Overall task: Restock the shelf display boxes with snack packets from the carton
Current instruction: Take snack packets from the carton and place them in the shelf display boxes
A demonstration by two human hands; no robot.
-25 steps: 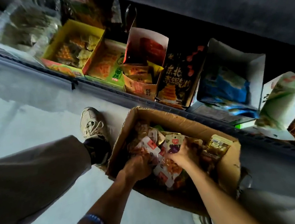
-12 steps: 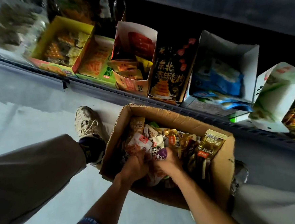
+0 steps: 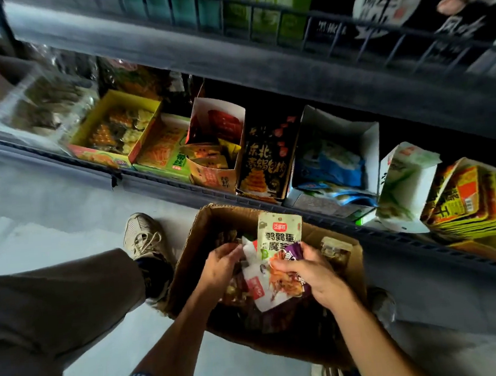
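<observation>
A brown carton (image 3: 187,266) stands on the floor in front of the bottom shelf, holding several snack packets. My right hand (image 3: 309,272) grips a bunch of packets (image 3: 281,274) lifted above the carton; a pale packet with green print (image 3: 279,230) sticks up from the bunch. My left hand (image 3: 220,264) holds the bunch's left side, fingers curled on a white and red packet (image 3: 255,282). Open display boxes line the bottom shelf: a yellow box (image 3: 145,105), an orange box (image 3: 213,175), a black box (image 3: 265,162) and a white box with blue packets (image 3: 367,139).
My left leg in grey trousers (image 3: 58,315) and a pale sneaker (image 3: 144,237) lie left of the carton. A stack of yellow and red trays (image 3: 476,202) sits at the shelf's right end. An upper shelf rail (image 3: 256,6) carries boxed goods.
Both hands rose out of the carton with a bunch of packets, and the pale green-printed packet now stands up above them. The view tilted upward, showing the upper shelf.
</observation>
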